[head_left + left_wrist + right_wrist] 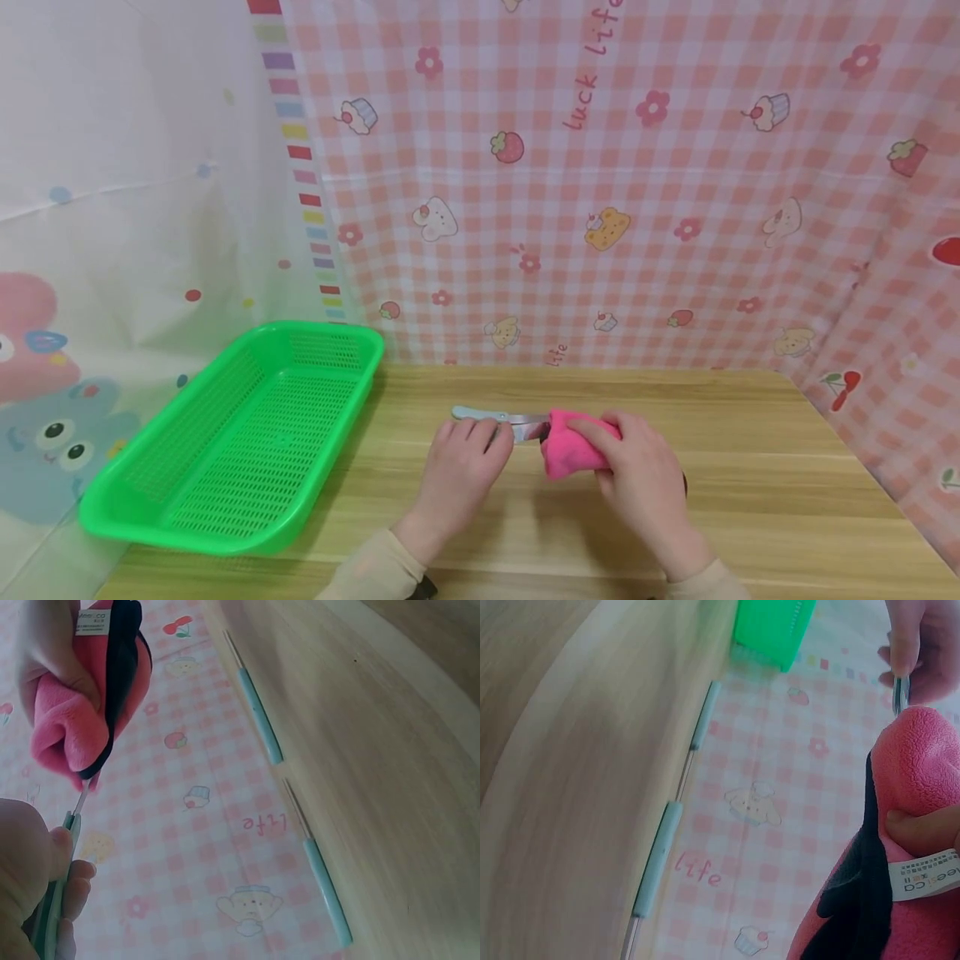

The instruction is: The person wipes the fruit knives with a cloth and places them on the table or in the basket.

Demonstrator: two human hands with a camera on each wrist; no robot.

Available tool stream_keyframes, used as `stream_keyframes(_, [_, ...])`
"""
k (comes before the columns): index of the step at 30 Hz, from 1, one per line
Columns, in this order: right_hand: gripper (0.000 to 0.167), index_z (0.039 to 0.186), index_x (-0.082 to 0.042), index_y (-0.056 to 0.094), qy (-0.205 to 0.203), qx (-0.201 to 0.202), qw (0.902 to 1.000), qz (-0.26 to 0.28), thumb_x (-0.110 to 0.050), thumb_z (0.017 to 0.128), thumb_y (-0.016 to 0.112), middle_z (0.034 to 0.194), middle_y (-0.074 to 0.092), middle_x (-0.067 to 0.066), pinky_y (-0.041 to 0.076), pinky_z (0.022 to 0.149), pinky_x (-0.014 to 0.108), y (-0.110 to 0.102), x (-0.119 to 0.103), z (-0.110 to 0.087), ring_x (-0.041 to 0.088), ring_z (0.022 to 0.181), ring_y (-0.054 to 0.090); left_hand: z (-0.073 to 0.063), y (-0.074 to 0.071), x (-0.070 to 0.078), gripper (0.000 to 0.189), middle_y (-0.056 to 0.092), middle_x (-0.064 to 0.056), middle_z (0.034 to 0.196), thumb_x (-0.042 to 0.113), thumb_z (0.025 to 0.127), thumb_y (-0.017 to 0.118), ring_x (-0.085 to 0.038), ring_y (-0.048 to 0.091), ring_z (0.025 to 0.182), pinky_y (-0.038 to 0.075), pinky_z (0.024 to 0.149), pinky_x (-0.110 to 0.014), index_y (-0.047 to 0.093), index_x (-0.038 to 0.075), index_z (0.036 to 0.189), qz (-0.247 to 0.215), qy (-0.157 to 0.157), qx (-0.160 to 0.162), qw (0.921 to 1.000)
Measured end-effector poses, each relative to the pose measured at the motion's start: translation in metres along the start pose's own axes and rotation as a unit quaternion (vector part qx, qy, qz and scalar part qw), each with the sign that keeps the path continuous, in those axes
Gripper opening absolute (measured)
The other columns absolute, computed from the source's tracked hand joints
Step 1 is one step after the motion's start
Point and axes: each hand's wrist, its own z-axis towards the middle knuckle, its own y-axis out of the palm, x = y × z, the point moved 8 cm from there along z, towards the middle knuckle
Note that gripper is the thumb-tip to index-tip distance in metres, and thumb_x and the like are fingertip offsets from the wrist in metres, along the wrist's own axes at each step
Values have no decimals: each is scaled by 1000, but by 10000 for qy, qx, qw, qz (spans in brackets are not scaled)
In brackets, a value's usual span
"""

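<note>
My left hand (pixel 463 468) grips the mint-green handle of a knife (pixel 531 432). In the left wrist view, the held knife's handle (pixel 51 911) runs through the fist and its blade enters a fold of a pink cloth (pixel 572 452). The fold hides most of the blade. My right hand (pixel 643 471) holds the bunched cloth, thumb on top. Its dark side and white label (pixel 926 876) show in the right wrist view. Behind the hands a second knife (pixel 480 413) lies on the table. Both wrist views show two knives lying end to end, including another mint-green handle (pixel 658 859).
At the left stands a green plastic basket (pixel 352 408) with perforated sides and bottom. The wooden table (pixel 757 467) extends around the hands. A pink checked curtain (pixel 480 275) hangs at its back edge, with a white patterned sheet (pixel 150 242) at the left.
</note>
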Motion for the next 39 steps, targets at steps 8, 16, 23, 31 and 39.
stream_keyframes(8, [65, 112, -22, 73, 104, -6, 9999, -7, 11, 57, 77, 96, 63, 13, 51, 67, 52, -4, 10, -3, 34, 82, 61, -2, 2, -4, 12, 67, -7, 91, 6, 89, 60, -23, 60, 75, 39, 57, -31, 65, 6, 100, -122, -140, -118, 9998])
stream_keyframes(16, [66, 114, -22, 73, 171, 50, 9998, 24, 10, 56, 81, 93, 63, 14, 50, 68, 52, -9, 17, -7, 34, 82, 60, -3, 0, -9, 12, 66, -8, 90, 4, 90, 61, -23, 60, 74, 39, 57, -31, 65, 4, 100, -334, -351, -82, 9988])
stream_keyframes(23, [68, 115, -22, 73, 242, 51, 9997, 40, 11, 55, 79, 92, 62, 13, 50, 67, 50, -11, 20, -11, 32, 81, 60, -4, -3, -15, 11, 66, -8, 87, 3, 88, 61, -24, 59, 71, 37, 56, -30, 65, 4, 99, -317, -457, 36, 9984])
stream_keyframes(31, [65, 113, -22, 73, -33, 77, 10000, 44, 9, 56, 79, 93, 63, 13, 50, 67, 50, -15, 10, -8, 33, 81, 60, -5, -6, -16, 11, 64, -7, 85, 3, 87, 60, -23, 58, 69, 37, 54, -29, 65, 4, 97, -233, -354, 256, 9988])
stream_keyframes(39, [66, 113, -21, 72, -575, 259, 9976, 283, 8, 55, 80, 93, 63, 12, 50, 66, 48, -18, -15, 1, 31, 81, 60, -2, -3, -16, 10, 65, -8, 88, 3, 89, 63, -23, 58, 71, 36, 56, -29, 64, 4, 99, -380, -484, -32, 9981])
